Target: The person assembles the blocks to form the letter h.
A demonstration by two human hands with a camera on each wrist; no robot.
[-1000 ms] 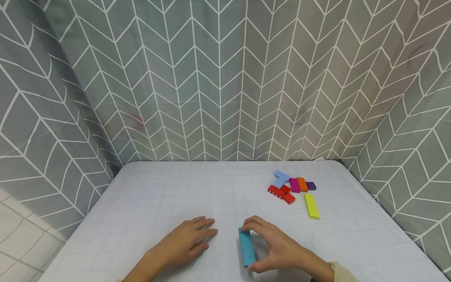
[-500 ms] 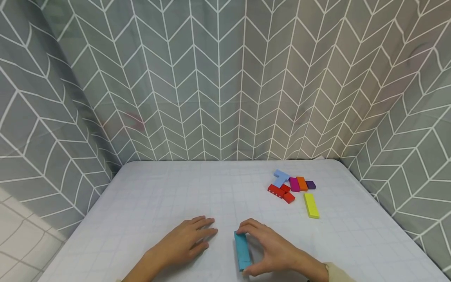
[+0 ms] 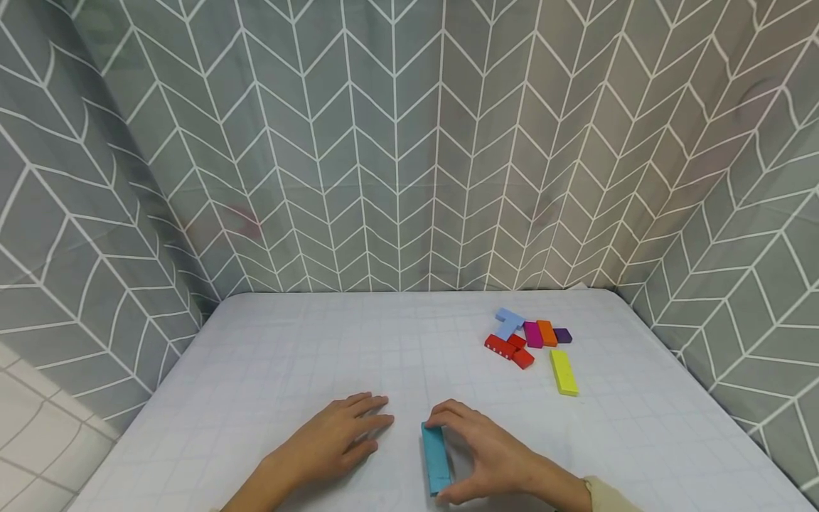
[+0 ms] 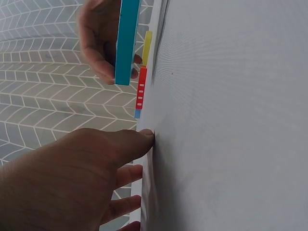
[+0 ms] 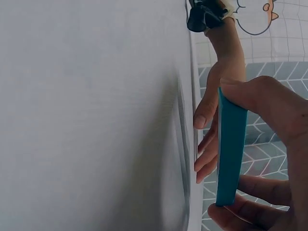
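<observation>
My right hand grips a long teal block by its two ends, the thumb at the near end and fingertips at the far end. In the right wrist view the teal block spans from thumb to fingers, with a gap between it and the tabletop. To the left of it, my left hand rests on the white table with fingers spread and holds nothing. The left wrist view shows that hand's thumb touching the cloth, with the teal block beyond it.
At the right back of the table lie a light blue T-shaped block, red blocks, a magenta block, an orange block and a dark purple one. A yellow block lies nearer. Patterned curtains surround the table.
My right hand has shifted left and slightly toward me with the teal block, bringing it closer to the left hand. The left hand has stayed in place.
</observation>
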